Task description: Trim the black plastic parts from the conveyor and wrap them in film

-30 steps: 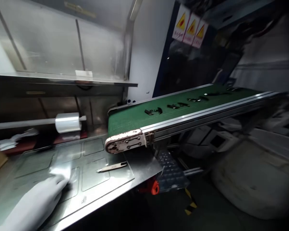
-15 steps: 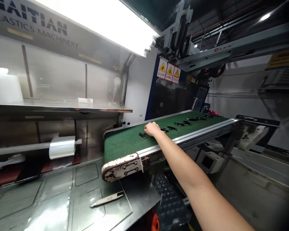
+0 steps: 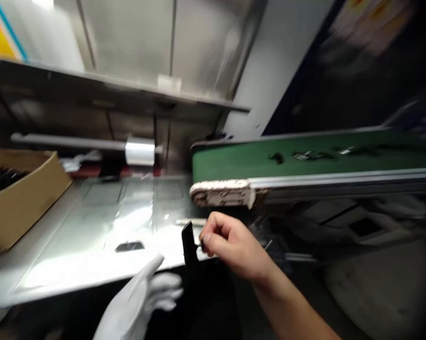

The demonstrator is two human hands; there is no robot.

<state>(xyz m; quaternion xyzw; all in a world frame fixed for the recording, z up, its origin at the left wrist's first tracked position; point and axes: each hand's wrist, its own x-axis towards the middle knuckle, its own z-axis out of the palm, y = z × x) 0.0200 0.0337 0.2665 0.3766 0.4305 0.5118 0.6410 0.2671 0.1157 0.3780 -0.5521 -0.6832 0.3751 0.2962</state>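
My bare right hand [image 3: 230, 243] pinches a small black plastic part [image 3: 189, 243] by a thin stub at its side, its flat plate upright. It is held in front of the metal table's near edge. To its left, my left hand [image 3: 144, 295] in a white glove has its fingers apart and holds nothing; a gap separates it from the part. On the table [image 3: 92, 226] lies a flat dark part [image 3: 130, 246]. Behind my right hand a pale-handled tool [image 3: 191, 221] marked A06 earlier is partly hidden. Motion blurs the view.
A green conveyor belt [image 3: 234, 163] with several black parts [image 3: 305, 155] runs off to the right. A cardboard box [image 3: 29, 203] of black pieces stands at the left. A roll of clear film [image 3: 140, 152] hangs on a rod under the metal shelf [image 3: 128, 89].
My right hand has come from the belt to the table's front edge with a black part. My gloved left hand has entered the view. The camera has turned left and down.
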